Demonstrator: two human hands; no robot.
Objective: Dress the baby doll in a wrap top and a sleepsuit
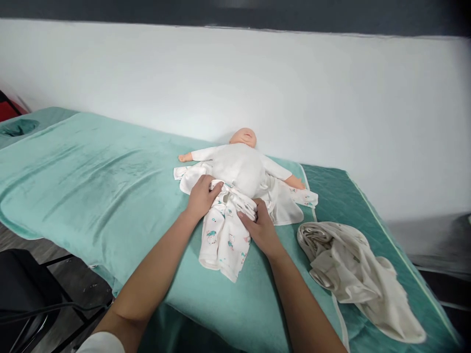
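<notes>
A crumpled cream fabric bundle [358,267] lies partly on a dark-green cloth cover [327,189]; behind rises a smooth white wall [235,78].

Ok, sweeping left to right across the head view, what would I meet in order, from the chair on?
Chair, left hand's fingers, pants, right hand's fingers, beige cloth.

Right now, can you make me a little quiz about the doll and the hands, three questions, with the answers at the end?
1. True or false: the left hand and the right hand both hold the patterned pants.
2. Pick one: the crumpled cream cloth lies nearer to A) the left hand, B) the right hand.
3. Fill in: the doll wears a long-sleeved top coloured ____.

Key: 1. True. 2. B. 3. White.
</notes>
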